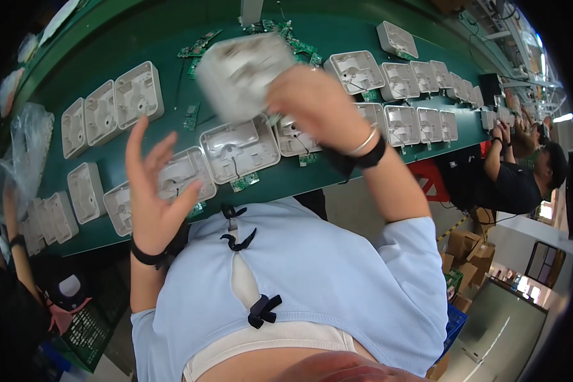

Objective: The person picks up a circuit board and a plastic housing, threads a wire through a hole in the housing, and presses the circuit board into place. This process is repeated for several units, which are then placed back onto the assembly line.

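My right hand [321,105] grips the edge of a white plastic housing [235,73], lifted above the bench and smeared by motion. Fingers spread and holding nothing, my left hand [151,191] hovers over a row of similar housings at the near edge. Just to its right lies an open housing [219,156] with a dark wire leading to a small green circuit board [245,182]. Partly behind my right hand is another housing [291,145]. Beyond my left fingertips stands an open housing [139,95].
Loose circuit boards [200,46] are heaped at the back of the green bench [178,28]. More housings [401,124] run in rows to the right. Clear plastic bags [28,143] lie at the left, near another person's arm [19,245]. Co-workers [512,172] sit farther right.
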A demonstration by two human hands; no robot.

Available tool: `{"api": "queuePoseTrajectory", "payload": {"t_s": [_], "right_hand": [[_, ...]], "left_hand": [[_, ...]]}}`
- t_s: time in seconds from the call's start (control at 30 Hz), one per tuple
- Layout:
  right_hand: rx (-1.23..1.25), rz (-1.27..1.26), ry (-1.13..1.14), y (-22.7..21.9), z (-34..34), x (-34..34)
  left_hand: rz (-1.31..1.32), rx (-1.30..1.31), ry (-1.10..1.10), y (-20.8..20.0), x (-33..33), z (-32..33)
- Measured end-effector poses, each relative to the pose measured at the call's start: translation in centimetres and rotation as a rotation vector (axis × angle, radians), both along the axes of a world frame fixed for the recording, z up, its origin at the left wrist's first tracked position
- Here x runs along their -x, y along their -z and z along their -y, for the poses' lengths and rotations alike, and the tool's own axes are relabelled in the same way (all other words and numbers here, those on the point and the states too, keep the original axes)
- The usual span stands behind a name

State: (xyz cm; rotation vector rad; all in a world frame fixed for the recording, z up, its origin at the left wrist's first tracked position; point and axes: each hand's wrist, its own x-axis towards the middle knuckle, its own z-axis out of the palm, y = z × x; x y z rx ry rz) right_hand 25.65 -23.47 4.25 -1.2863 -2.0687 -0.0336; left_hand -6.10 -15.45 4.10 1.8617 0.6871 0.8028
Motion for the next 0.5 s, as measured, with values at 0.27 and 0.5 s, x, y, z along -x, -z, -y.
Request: {"api": "queuePoseTrajectory", "payload": {"t_s": [0.27,0.5], "right_hand": [[0.159,0.272,0.579,2.1,-1.9,-21.3],[0.389,0.441,0.728,6.9,-0.9,-32.6]], "left_hand": [[-0.224,-0.109,-0.312,1.1,10.3,-1.0],[-0.507,-0.421,-0.772,3.3,18.5,-2.0]]}}
